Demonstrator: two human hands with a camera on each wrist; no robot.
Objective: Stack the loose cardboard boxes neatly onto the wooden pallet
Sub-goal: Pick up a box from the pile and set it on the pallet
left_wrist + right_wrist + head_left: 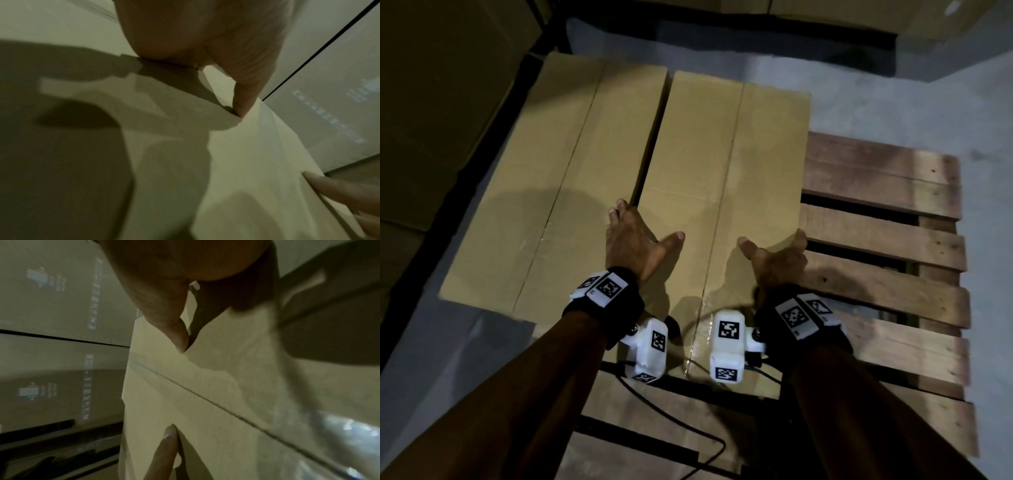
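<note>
Fingers of the left hand reach over the left top edge of the right box, thumb spread flat on its top; the right hand does likewise at the right edge, fingers hooked down the side. Neither fully closes. That box lies on the wooden pallet, just beside the left box, a narrow gap between them

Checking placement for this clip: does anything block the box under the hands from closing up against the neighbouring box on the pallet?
Only the left hand: its fingers dip into the gap between the right box and the left box. Nothing else shows in that gap on the pallet.
</note>
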